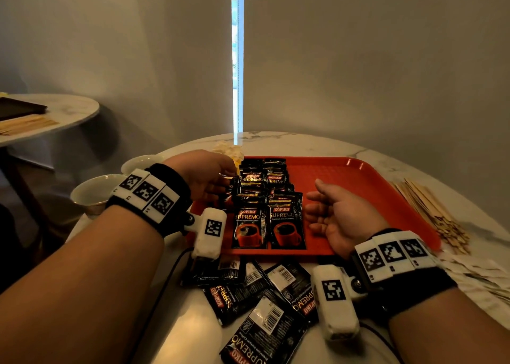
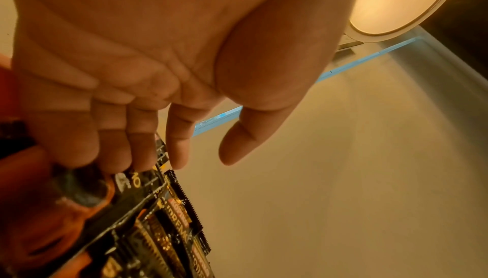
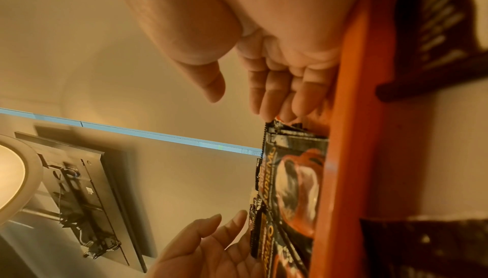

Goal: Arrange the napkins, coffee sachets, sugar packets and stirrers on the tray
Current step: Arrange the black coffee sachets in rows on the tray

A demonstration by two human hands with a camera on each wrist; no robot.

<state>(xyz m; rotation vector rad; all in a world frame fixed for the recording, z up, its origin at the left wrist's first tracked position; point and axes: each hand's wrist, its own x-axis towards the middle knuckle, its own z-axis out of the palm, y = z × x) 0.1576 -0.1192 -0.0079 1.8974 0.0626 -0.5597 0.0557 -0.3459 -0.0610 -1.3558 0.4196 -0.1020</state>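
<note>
Coffee sachets [image 1: 269, 206]: 2 overlapping columns lie face up on the left half of the red tray [image 1: 358, 178], running from its near edge toward the far edge. This part of the arrangement is partly done. A loose pile of further sachets [image 1: 259, 294] lies on the bench [image 1: 317, 143] just in front of the tray, several face down, not yet placed.

The right half of the tray is bare. Stirrers [image 1: 430, 209] lie in a heap on the bench beside the tray's right edge. Pale paper items [image 1: 480, 278], probably napkins, lie near the right wrist. Small pale packets [image 1: 229, 150], possibly sugar, sit beyond the tray's far left corner. None of these is on the tray.

Left hand [image 1: 204, 174]: fingers straight, tips touching the left column's edge, holding nothing. Right hand [image 1: 339, 214]: released, palm toward the right column, fingertips at the sachets.

Judgement: under half complete; 3 item types remain.
</note>
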